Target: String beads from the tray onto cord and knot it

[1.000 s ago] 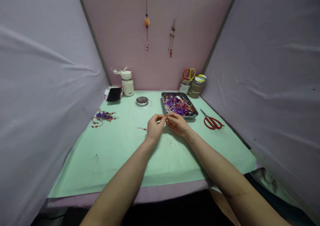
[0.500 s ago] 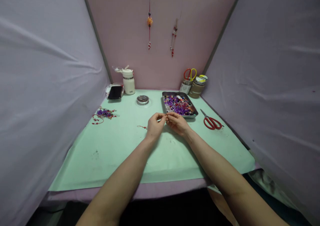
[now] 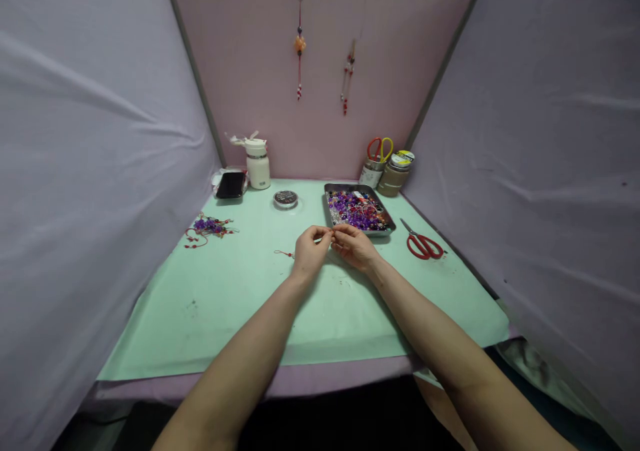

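Note:
Just in front of the bead tray, my left hand (image 3: pixel 312 248) and my right hand (image 3: pixel 354 244) meet, fingertips pinched together. Whatever lies between the fingers is too small to make out. A thin red cord loop with a red bead (image 3: pixel 286 254) sticks out on the table beside my left hand; the hand hides the rest of it. The dark metal tray (image 3: pixel 391 230) behind my hands holds many purple, clear and dark beads plus some red and white thread.
Red-handled scissors (image 3: pixel 424 246) lie to the right. Beaded strings (image 3: pixel 210 226), a phone (image 3: pixel 232 185), a white bottle (image 3: pixel 258 168) and a round clear case (image 3: pixel 285 199) sit left and back. A can with scissors (image 3: pixel 371 172) and a brown jar (image 3: pixel 393 180) stand behind. Bead charms (image 3: pixel 299 44) hang from the back wall.

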A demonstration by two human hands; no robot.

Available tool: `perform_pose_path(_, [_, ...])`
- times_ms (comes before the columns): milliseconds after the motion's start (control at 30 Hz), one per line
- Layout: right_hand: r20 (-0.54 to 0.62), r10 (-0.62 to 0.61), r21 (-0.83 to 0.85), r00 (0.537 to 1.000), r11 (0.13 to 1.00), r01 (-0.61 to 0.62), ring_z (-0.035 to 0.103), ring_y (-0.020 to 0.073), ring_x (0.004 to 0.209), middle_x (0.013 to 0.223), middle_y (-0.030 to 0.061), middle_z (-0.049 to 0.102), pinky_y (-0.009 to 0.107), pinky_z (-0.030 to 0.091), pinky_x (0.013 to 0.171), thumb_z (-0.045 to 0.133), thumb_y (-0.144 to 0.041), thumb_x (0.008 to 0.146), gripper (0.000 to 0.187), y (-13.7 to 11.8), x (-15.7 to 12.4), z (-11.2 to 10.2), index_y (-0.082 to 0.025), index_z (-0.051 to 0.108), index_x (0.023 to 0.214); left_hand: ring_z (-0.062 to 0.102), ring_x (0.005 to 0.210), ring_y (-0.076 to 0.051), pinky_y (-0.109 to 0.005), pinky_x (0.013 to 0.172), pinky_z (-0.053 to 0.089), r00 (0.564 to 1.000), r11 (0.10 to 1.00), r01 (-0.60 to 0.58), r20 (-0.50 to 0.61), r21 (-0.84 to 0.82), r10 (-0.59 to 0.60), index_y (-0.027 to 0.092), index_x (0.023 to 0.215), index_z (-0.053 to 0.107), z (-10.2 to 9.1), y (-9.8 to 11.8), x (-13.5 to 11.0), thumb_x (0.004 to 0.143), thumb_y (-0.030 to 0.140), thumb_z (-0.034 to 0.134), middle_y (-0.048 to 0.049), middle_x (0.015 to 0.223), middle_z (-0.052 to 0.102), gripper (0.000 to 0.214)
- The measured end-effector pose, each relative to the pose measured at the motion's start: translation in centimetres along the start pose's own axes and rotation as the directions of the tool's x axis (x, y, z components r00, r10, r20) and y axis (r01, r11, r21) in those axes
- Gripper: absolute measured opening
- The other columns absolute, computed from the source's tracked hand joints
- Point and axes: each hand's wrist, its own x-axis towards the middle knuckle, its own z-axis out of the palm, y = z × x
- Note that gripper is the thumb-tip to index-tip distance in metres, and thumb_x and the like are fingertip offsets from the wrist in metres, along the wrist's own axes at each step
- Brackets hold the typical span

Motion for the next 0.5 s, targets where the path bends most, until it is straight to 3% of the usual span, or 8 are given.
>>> perform_pose_path(500, [0.007, -0.007, -0.018, 1.0, 1.0, 0.007, 0.061, 0.0101, 0.072, 0.077, -0.0027, 0.068, 0.023, 0.047, 0.065, 0.085, -0.025, 0.056, 0.027, -0.02, -0.07, 0.03, -0.022, 0.068, 0.078, 0.065, 0.08, -0.017, -0.032, 0.082, 0.049, 1.0, 1.0, -0.006, -0.006, 0.002, 0.006, 0.016, 0.073, 0.063, -0.02, 0.28, -0.07, 0.074, 0.025, 0.06, -0.0055, 0.081, 0.07, 0.009])
